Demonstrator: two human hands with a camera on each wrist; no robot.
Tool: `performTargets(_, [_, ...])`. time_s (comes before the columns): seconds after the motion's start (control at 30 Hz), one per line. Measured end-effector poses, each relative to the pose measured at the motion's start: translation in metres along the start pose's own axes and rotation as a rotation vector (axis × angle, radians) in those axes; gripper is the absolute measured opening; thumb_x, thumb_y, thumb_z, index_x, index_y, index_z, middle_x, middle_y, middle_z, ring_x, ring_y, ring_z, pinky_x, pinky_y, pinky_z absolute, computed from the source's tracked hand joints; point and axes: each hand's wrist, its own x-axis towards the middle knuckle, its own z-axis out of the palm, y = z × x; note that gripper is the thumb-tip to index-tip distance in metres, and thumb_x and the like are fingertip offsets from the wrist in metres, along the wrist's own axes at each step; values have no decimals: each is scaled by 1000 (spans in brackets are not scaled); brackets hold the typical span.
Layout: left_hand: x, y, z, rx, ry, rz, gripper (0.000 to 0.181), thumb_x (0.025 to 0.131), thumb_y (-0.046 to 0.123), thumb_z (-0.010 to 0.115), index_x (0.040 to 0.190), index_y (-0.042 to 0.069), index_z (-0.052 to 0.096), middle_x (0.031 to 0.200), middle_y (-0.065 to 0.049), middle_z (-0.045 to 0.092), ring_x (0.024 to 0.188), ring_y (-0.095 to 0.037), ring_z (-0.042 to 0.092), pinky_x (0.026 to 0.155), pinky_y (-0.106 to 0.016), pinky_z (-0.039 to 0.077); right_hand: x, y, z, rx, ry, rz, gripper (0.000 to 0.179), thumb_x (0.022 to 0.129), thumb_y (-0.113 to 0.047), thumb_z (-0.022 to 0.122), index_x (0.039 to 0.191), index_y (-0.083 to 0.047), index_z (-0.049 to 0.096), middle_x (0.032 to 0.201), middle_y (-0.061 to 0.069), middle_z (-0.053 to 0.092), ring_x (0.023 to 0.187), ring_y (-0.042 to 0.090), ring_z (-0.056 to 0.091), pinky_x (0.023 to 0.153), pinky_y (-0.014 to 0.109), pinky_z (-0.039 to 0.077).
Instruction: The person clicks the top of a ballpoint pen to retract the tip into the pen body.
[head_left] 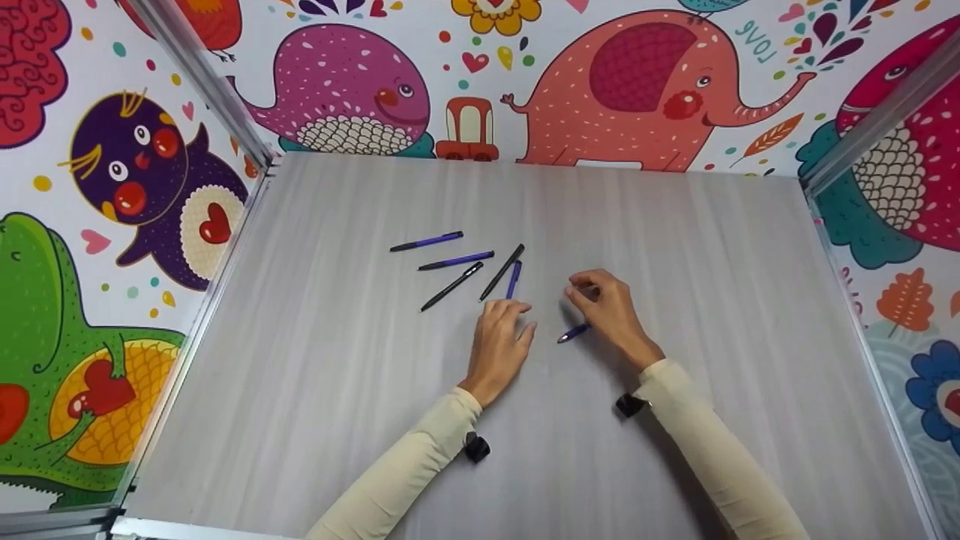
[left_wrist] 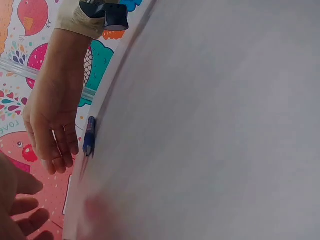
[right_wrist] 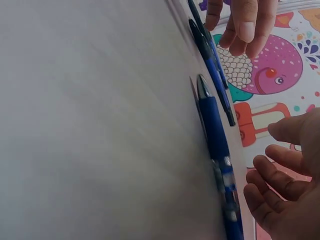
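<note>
We see the right hand (head_left: 611,315) relaxed, fingers loosely bent, just beside a blue pen (head_left: 573,334) lying on the table (head_left: 720,247). The left hand (head_left: 501,349), equally loose, hides a second pen's (head_left: 514,276) near end; whether it touches, we cannot tell. Four more pens (head_left: 451,286) lie beyond and leftward.

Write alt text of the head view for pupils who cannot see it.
A person's bare right hand hovers over a blue pen with a silver tip; the left hand is near five slim blue and black pens. All the pens lie on a streaked grey table before white walls printed with colourful cartoon animals.
</note>
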Motion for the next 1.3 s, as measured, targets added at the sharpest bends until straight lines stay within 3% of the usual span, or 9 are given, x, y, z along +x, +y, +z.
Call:
performTargets(0.37, [-3,-12,-4,127,57,-101,26,95,17,87,118,6,81,116,-6,76,114,-27,65,94,-45,53,12,-4,27,-20,-9,-66,23,100,-7,80,120,5,78,120,20,77,118,40,67,108,57,50])
performTargets(0.5, [-3,-15,-4,168,47,-127,28,96,20,87,119,7,80,117,-6,76,115,-28,65,95,-45,54,16,-3,35,-39,-10,-70,24,100,-8,80,120,5,78,121,21,76,119,41,64,108,57,48])
performTargets(0.7, [-1,-17,-3,252,9,-121,32,96,24,86,122,6,78,117,-8,75,114,-30,63,96,-47,53,23,-1,47,-71,24,-87,27,96,-8,81,119,6,78,117,23,76,117,44,62,107,59,46])
performTargets(1.0, [6,-17,3,383,-32,-114,41,97,30,84,127,2,77,118,-12,72,111,-32,60,94,-46,52,35,-7,60,-138,-1,-18,34,97,-13,83,126,4,76,127,23,72,126,43,56,111,57,43])
performTargets(1.3, [10,-18,9,439,-1,-81,34,95,25,85,120,3,78,110,-11,70,105,-31,61,86,-45,53,45,-11,71,-195,-14,-1,40,98,-19,83,131,1,75,130,23,65,128,43,52,110,60,37])
